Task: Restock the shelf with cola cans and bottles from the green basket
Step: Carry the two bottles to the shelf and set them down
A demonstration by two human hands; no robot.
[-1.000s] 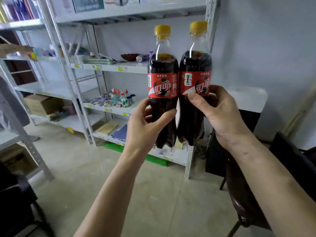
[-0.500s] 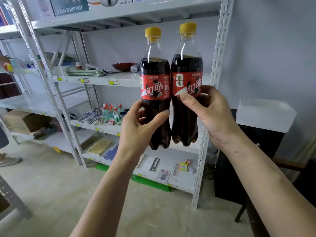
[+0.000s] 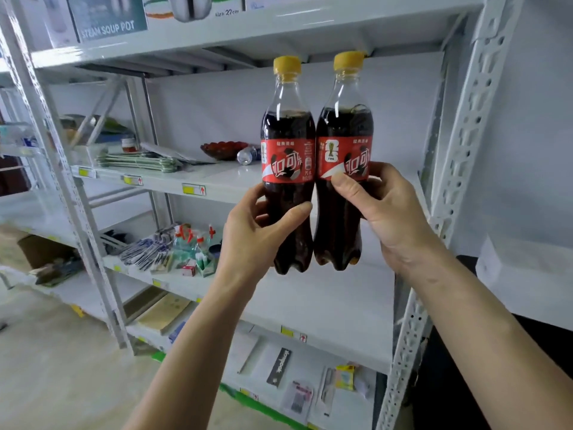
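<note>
Two cola bottles with yellow caps and red labels are held upright, side by side and touching, in front of the white metal shelf (image 3: 217,181). My left hand (image 3: 248,240) grips the left bottle (image 3: 286,144) round its lower half. My right hand (image 3: 384,212) grips the right bottle (image 3: 344,138) at the label. Both bottles hang in the air level with the shelf board that carries a red dish (image 3: 221,148) and a lying can (image 3: 246,155). The green basket is out of view.
The shelf's right upright post (image 3: 459,150) stands just right of my right hand. Lower boards hold spray bottles and pens (image 3: 173,249), booklets and small packets (image 3: 297,398). A boxed soup pot (image 3: 105,17) sits on the top board. A black cabinet (image 3: 496,367) stands at the right.
I have come closer to the shelf, which now fills the view. Both hands have carried the bottles forward and slightly up, still side by side; the grips are unchanged.
</note>
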